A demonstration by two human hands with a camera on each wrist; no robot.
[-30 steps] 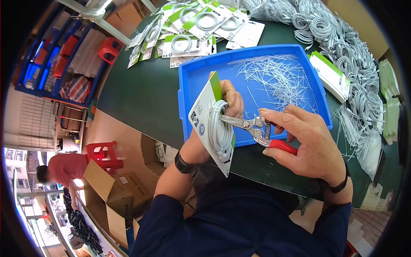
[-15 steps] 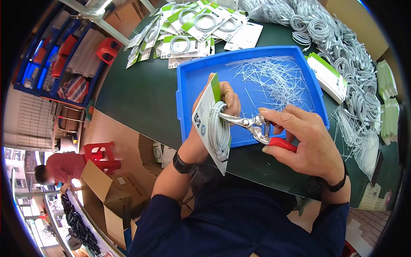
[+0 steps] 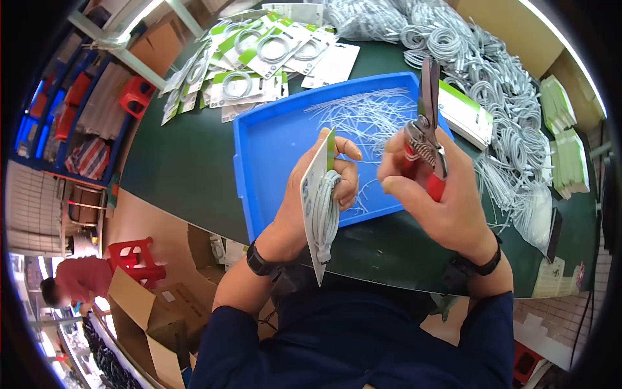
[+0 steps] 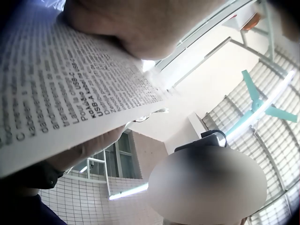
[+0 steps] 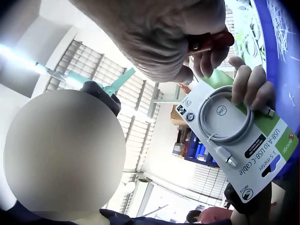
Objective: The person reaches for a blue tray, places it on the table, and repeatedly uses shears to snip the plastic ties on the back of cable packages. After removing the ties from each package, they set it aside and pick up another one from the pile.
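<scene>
The left hand (image 3: 295, 201) grips a white and green card (image 3: 315, 214), seen almost edge-on in the head view, with its fingers over the card's edge beside a coiled grey-white cable (image 3: 326, 211). In the right wrist view the card (image 5: 255, 154) shows its printed front, the coiled cable (image 5: 202, 117) lying against it with a small tie. The right hand (image 3: 447, 201) holds red-handled cutters (image 3: 424, 139), their blades pointing up and away from the card. The left wrist view shows the card's text-covered back (image 4: 70, 93).
A blue tray (image 3: 243, 175) holds many thin white strips (image 3: 369, 117). Carded cables (image 3: 259, 58) are piled behind it, coiled cables (image 3: 512, 104) at the back right, and stacked cards (image 3: 463, 117) beside the tray. Another person (image 3: 81, 279) is at the far left.
The cutters have come away from the coiled cable and turned upward in the right hand. The left hand still grips the card, and the head view has shifted.
</scene>
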